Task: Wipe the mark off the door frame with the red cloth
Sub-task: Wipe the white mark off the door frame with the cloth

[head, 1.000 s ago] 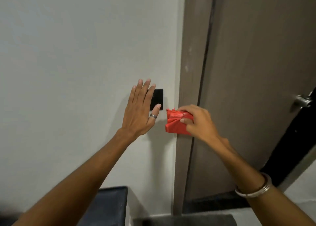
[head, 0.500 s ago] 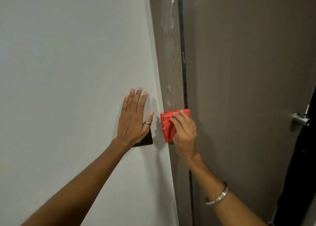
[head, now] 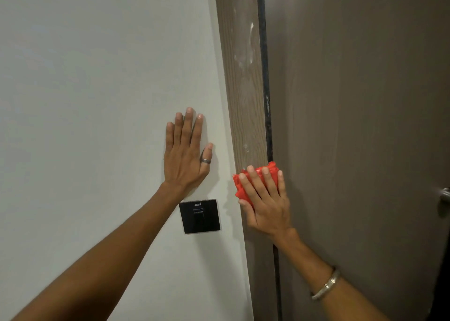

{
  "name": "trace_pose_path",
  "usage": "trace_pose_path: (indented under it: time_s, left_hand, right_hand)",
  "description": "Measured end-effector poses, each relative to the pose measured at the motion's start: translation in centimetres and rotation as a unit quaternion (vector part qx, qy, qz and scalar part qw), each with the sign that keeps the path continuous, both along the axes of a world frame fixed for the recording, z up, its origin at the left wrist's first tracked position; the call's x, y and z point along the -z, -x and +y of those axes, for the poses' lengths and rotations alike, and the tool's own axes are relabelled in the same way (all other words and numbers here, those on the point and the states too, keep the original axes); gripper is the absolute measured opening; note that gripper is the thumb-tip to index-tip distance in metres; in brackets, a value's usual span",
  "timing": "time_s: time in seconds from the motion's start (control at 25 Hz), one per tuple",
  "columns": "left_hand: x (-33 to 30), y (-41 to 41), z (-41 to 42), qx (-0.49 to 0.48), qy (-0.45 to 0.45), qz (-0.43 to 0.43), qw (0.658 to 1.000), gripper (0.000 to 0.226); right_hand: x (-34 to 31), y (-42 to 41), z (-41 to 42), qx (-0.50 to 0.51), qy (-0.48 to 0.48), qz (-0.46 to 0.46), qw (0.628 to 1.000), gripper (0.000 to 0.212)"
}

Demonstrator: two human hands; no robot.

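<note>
A wood-grain door frame (head: 246, 106) runs up the middle of the view. White smeared marks (head: 244, 58) show on its upper part, and a small white spot (head: 246, 148) sits just above the cloth. My right hand (head: 266, 201) presses a bunched red cloth (head: 272, 171) flat against the frame, fingers spread over it. My left hand (head: 186, 155) lies flat and open on the white wall (head: 97, 101), left of the frame, a ring on its thumb.
A black square switch plate (head: 199, 216) is on the wall below my left hand. The brown door (head: 353, 126) fills the right side, with a metal handle (head: 445, 195) at the right edge.
The view has tilted upward along the frame. My left hand has moved off the switch plate to the wall above it. My right hand has turned flat over the cloth on the frame.
</note>
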State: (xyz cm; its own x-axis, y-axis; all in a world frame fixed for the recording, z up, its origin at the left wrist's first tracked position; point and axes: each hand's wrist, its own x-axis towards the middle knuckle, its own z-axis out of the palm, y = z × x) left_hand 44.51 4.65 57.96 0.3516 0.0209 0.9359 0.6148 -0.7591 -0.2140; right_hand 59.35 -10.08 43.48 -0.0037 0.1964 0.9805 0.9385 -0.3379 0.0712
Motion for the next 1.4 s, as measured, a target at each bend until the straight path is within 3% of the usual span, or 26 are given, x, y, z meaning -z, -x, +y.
trace_pose_path:
  time_s: [0.44,0.76,0.88,1.0,1.08,1.24,1.4]
  left_hand:
    - [0.6,-0.7,1.4,-0.004,-0.027,-0.011,1.0,0.074]
    - [0.0,-1.0,1.8,-0.009,-0.023,-0.013,1.0,0.077]
    - [-0.1,-0.7,1.9,-0.004,-0.025,-0.014,1.0,0.077]
    - [-0.4,-0.7,1.7,0.004,-0.019,-0.012,1.0,0.076]
    - [-0.2,-0.5,1.9,0.002,-0.021,-0.008,1.0,0.075]
    - [-0.9,-0.5,1.7,0.001,-0.016,-0.009,1.0,0.076]
    - [-4.8,-1.0,1.2,0.009,-0.012,-0.031,0.999,0.076]
  right_hand:
    - [-5.5,-0.4,-0.1,0.012,0.002,-0.054,0.998,0.063]
    - [-14.7,1.0,1.2,0.049,-0.075,0.016,0.996,0.06]
    - [-16.3,1.0,1.0,0.035,-0.048,-0.047,0.997,0.06]
    - [-20.8,1.4,1.4,0.039,-0.097,0.031,0.994,0.059]
    - [-20.7,2.1,1.7,0.057,-0.087,0.027,0.994,0.06]
    - [-15.5,0.2,-0.2,0.042,-0.011,-0.075,0.996,0.061]
    - [-21.3,0.0,0.3,0.04,-0.03,-0.035,0.998,0.061]
